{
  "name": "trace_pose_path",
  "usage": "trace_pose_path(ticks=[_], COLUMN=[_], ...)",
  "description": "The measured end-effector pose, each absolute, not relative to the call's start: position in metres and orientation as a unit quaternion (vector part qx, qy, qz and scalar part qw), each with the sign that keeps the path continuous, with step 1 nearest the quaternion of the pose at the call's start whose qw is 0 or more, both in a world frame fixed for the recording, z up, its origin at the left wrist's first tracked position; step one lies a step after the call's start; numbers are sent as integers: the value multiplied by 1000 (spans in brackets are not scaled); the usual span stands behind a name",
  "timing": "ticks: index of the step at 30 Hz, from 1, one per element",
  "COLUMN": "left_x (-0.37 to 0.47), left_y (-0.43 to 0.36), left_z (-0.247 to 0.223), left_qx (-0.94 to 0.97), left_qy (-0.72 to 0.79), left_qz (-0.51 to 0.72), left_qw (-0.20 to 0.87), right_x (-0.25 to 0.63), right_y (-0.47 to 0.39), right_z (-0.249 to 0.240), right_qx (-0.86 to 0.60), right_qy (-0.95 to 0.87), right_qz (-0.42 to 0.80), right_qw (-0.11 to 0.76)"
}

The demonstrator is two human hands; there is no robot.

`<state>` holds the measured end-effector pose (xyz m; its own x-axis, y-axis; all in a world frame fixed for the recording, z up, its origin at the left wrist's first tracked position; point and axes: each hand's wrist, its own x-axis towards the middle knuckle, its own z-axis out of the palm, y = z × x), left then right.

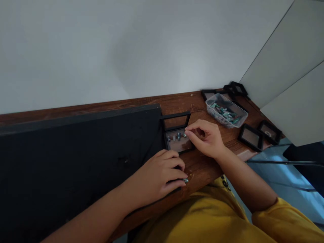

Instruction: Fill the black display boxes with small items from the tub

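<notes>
Right of our open case point(179, 146) we had a tub point(211, 111) and black frames point(250, 136); left, a dark board point(76, 155) crowded it. Wooden desk point(177, 108) lay under it, a pale wall point(126, 50) behind. Our right hand point(209, 140) pinched a piece point(184, 135) at the case's right end; our left hand point(165, 172) curled before it, its grip unclear.

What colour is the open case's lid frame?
The lid frame is black, best seen in the head view.

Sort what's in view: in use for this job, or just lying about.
In use: open black case, shiny pieces inside, another piece by the left hand, probably the clear tub.
Seemingly lying about: other black cases around the tub, dark panel at left.
</notes>
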<state>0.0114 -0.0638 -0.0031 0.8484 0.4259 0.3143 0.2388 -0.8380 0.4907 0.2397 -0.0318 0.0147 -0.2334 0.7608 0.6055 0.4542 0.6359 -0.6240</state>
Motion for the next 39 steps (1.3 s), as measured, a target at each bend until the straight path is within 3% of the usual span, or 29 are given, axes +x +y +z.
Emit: trace_pose_path(ticks=[39], left_x=[18], left_y=[-79], left_z=[-4], left_qx=[947], left_qy=[131], left_qz=[236], left_qw=[175], right_x=[241], right_y=[-33], right_z=[13], right_qx=[-377], right_qy=[-785], right_qz=[152], right_qw=[466])
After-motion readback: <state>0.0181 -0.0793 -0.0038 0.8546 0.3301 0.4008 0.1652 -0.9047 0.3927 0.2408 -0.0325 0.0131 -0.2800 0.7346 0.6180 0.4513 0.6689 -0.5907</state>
